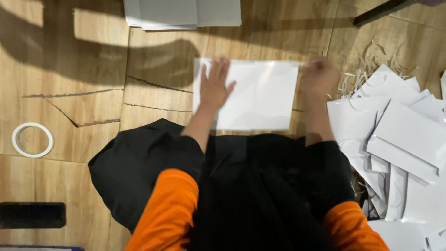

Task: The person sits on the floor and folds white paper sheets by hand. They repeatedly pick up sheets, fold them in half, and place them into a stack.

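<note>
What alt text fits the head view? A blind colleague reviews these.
A person's left hand presses flat on a white paper sheet on a wooden floor, the blurred right hand at its right edge. Loose paper pile right, tape ring left.

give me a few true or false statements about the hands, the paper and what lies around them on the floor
1. The left hand lies flat on the white sheet. True.
2. The right hand holds the tape ring. False: the tape ring lies alone on the wooden floor, far to the left, and the right hand is at the sheet's right edge.
3. A heap of white paper pieces lies to the right of the person. True.
4. The sleeves are blue. False: the sleeves are orange.
5. A stack of white sheets lies beyond the hands, at the top of the view. True.
</note>
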